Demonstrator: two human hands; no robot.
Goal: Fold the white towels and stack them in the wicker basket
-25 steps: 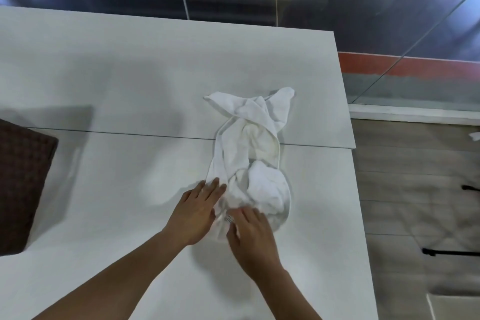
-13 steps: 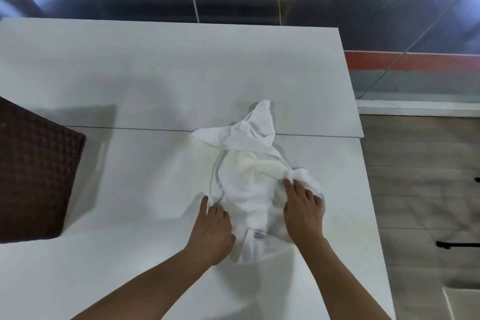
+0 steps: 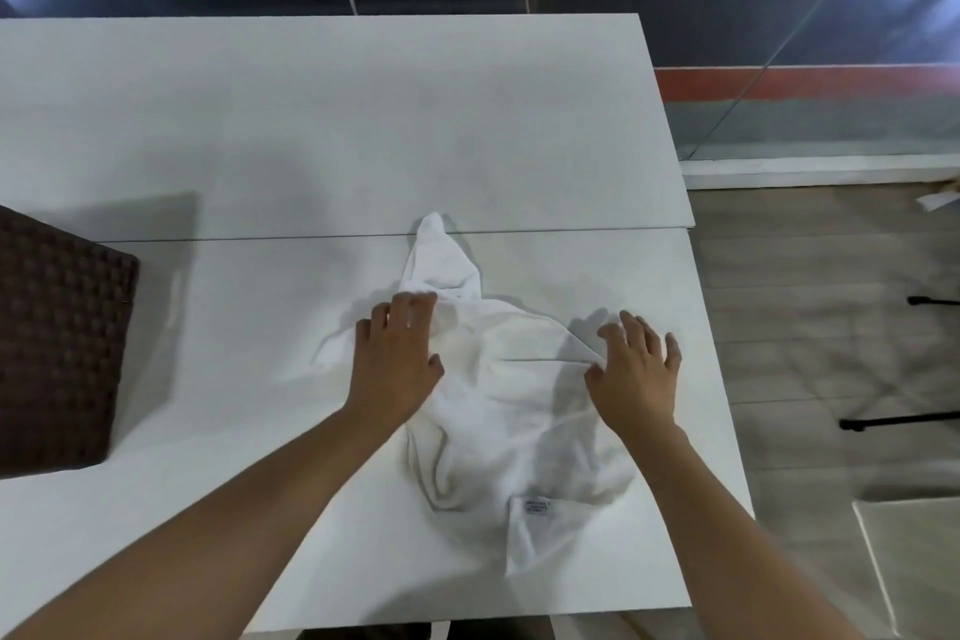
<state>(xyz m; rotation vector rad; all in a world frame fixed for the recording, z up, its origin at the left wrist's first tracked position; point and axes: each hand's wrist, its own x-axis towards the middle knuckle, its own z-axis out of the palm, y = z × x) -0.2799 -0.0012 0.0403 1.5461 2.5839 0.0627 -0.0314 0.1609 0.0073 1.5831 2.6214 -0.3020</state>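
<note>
Table [image 3: 260, 130]: white, matte, two slabs meeting at a seam. Basket [image 3: 57, 343]: dark woven wicker at the left edge, well apart from the towel [image 3: 498, 411] — soft white cloth, crumpled, right of centre, one corner peaked at the seam. Left hand [image 3: 397, 359] and right hand [image 3: 636, 369]: fingers straight, pressing the cloth, gripping nothing. Recommended: sweep outward evenly until the edges lie square — label [image 3: 537, 506] turned inward.
</note>
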